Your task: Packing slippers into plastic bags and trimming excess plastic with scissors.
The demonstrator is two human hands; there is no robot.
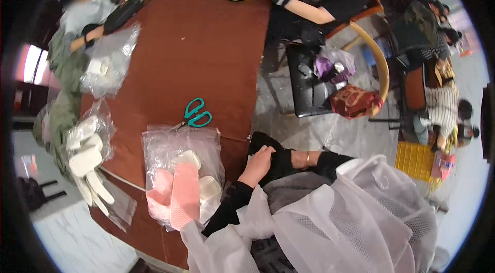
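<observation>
Black chair (308,98), purple bag (323,69) on its seat, red bag (355,102) (patterned) beside it — yellow crate (413,161) beyond

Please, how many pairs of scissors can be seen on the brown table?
1: teal-handled scissors, lying on the brown table, at the far edge of the clear plastic bag with the pink slippers. Others may be hidden.

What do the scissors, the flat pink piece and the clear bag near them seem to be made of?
Scissors: probably smooth plastic handles, evenly teal; greyish blades suggest metal. Flat pink piece: perhaps foam or rubber, matte and textured. Clear bag: likely plastic film, glossy, see-through, wrinkled.
</observation>
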